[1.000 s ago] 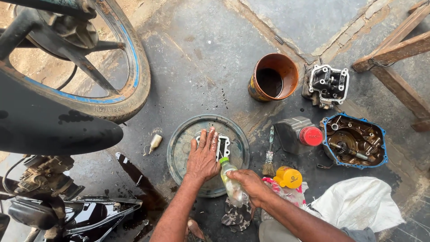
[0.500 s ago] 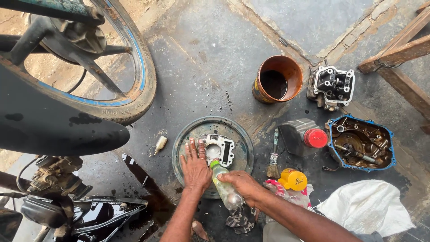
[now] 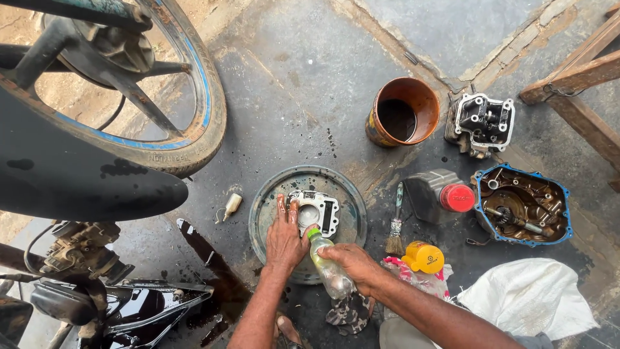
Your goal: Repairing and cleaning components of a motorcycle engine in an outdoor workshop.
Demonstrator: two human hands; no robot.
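Here the left hand (image 3: 284,240) lies flat, fingers spread, on a grey metal engine part (image 3: 314,212) that sits in a round metal pan (image 3: 268,203) on the dark, oily floor (image 3: 290,97). The right hand (image 3: 352,265) is wrapped tight around a small clear bottle (image 3: 327,265) with a green neck, tipped toward the engine part. From the pan, a paint brush (image 3: 395,223) lies at 3 o'clock. A grey can with a red cap (image 3: 442,196) and a blue-edged tray of metal bits (image 3: 522,205) lie farther that way. A rusty orange tin (image 3: 402,113) stands at 1 o'clock. A yellow cap (image 3: 423,256) is at 4 o'clock. A big wheel (image 3: 161,97) is at 10 o'clock.
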